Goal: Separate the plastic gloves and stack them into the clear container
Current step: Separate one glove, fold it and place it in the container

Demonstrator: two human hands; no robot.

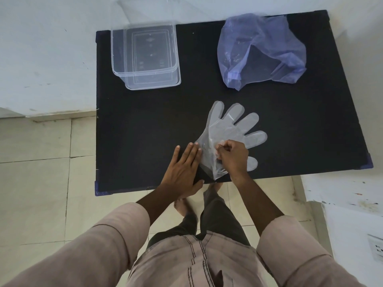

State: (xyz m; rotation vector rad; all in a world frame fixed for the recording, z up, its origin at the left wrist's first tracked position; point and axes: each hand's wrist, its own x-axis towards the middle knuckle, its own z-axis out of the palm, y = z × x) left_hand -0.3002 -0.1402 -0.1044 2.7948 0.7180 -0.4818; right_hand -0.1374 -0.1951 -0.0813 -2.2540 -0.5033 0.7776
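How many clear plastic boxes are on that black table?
1. The clear container stands open at the far left of the black table, with nothing visible inside. The bluish plastic bag at the far right could hide something.

Head cam — steep down, table (145, 141) close.

The person wears a pale pinkish-beige shirt (199, 264) with long sleeves (107, 241) rolled up to about the elbow, leaving the forearms bare. Dark stitching runs down the shirt front (a doubled line along the placket). Below it are dark grey trousers (215, 220). The feet (182, 206) are bare, and the hands too.
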